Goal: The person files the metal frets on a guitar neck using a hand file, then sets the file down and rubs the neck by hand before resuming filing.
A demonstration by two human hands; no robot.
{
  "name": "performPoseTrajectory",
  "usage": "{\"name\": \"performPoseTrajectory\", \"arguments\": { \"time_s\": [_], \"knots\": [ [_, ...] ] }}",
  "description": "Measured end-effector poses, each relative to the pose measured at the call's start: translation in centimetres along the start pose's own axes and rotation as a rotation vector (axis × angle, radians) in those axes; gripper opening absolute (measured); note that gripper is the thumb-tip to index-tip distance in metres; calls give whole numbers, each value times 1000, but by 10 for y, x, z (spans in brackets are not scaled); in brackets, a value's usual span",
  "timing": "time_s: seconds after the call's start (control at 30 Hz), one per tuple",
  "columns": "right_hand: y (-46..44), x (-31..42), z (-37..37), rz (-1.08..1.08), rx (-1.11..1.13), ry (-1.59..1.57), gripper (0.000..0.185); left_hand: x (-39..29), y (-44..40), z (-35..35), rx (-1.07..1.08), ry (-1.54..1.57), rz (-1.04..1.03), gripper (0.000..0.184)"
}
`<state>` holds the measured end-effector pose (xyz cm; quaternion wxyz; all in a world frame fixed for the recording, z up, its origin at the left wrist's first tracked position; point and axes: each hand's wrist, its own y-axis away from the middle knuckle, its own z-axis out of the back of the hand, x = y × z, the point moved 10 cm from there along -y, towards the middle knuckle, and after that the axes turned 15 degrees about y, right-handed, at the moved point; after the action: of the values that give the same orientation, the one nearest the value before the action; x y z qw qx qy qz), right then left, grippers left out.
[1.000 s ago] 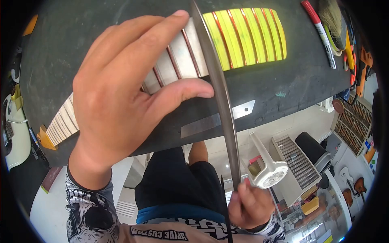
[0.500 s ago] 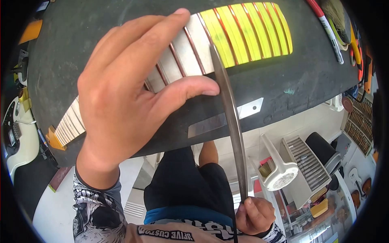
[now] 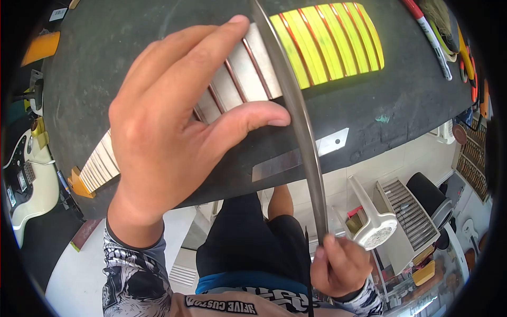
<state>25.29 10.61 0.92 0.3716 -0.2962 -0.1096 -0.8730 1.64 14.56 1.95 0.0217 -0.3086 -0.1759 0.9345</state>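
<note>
A guitar fretboard (image 3: 259, 71) lies across the dark bench, pale between its frets on the left stretch and covered in yellow strips (image 3: 338, 47) on the right. My left hand (image 3: 163, 111) lies over its pale part with thumb and fingers spread. The fingertips are at the far edge, and the thumb tip is beside the file. In my right hand (image 3: 343, 267) is the near end of a long, dark metal file (image 3: 303, 134). Its shaft crosses the fretboard where pale and yellow meet. The tip reaches past the far edge, out of view.
A flat metal blade with a hole (image 3: 334, 142) lies near the front edge of the bench (image 3: 391, 137). A marker (image 3: 433, 42) and tools are at right. At left are an orange-brown block (image 3: 80, 184) and a cream guitar body (image 3: 39, 187).
My right hand has moved forward, sliding the file away from me across the fretboard, so its tip now passes the far edge. My left hand keeps its place on the fretboard.
</note>
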Motion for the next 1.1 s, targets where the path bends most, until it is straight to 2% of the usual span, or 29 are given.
{"name": "performPoseTrajectory", "arguments": {
  "time_s": [0.07,0.17,0.3,0.37,0.43,0.5,0.67,0.77,0.83,0.97,1.0,1.1],
  "knots": [
    [40,-1,4,-22,9,-9,53,0,0,0,3,-2,-9,73],
    [46,4,6,-20,27,12,53,1,0,0,2,-8,-13,73],
    [-40,3,0,-21,66,-27,54,0,0,0,-7,-12,-4,72],
    [-81,3,-9,4,-20,-77,51,-1,0,1,-9,-14,-10,72],
    [-89,-1,-7,-1,-120,-149,46,-1,0,2,-12,-20,-8,72],
    [-79,-9,1,-58,-130,-188,45,-2,-1,1,-17,-31,2,72],
    [-42,-63,22,-228,-228,-110,58,-3,0,1,-13,-67,-11,76],
    [-55,-98,40,-276,-370,-196,64,-4,-1,1,-13,-82,-4,77],
    [-75,-116,57,-270,-422,-203,52,-5,-2,-1,-12,-101,-2,77],
    [-122,-139,67,-285,-350,-157,26,-3,0,-2,0,-104,-14,73],
    [-128,-148,66,-330,-354,-127,26,-3,0,-3,0,-88,-22,72],
    [-131,-154,69,-169,-510,-64,27,-2,1,-3,17,-99,-20,71]
  ]
}}
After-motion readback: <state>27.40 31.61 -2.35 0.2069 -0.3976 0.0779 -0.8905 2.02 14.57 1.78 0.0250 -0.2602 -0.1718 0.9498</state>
